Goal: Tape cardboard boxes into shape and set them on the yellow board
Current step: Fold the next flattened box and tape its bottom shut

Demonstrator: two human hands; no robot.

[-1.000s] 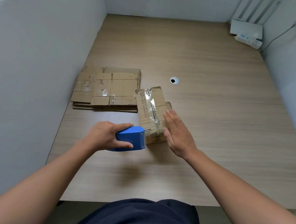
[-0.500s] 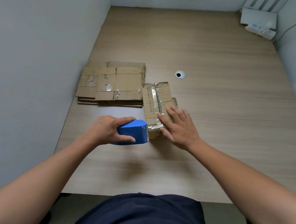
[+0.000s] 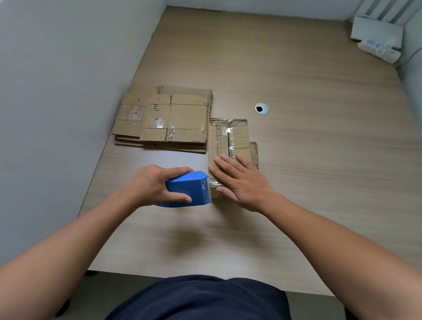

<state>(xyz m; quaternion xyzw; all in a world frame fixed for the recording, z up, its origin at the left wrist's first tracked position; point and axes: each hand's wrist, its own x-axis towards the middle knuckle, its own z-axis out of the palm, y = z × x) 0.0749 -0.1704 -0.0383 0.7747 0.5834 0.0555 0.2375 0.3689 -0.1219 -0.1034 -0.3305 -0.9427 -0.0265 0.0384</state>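
A broad tabletop of pale wood-grain laminate is stretching away from the person, smooth and matt. Plain grey partition walls are closing it in on the left, far and right sides. At the bottom edge a dark blue garment is showing, soft and unpatterned.

Against the left wall a stack of flattened cardboard is lying on the tabletop. It is made of brown corrugated sheets creased into rectangular panels, carrying scraps of old clear tape and scuffed edges. Just beside its right edge the box is sitting, a small oblong of the same worn brown cardboard with its long side running away from the person. A glossy, wrinkled strip of tape is running lengthwise along its top, and a flap is sticking out on its right side.

The right hand is lying flat on the near half of the box, fingers straight and spread, pressing on the top. The left hand is grasping a tape dispenser, with fingers and thumb curled round its body. The dispenser is smooth blue plastic, wedge-shaped, and its toothed front edge is sitting right at the box's near left corner.

In the far right corner a flat white case and a white power strip are lying. Beyond the box a small round cable hole with a pale ring is sitting in the tabletop.
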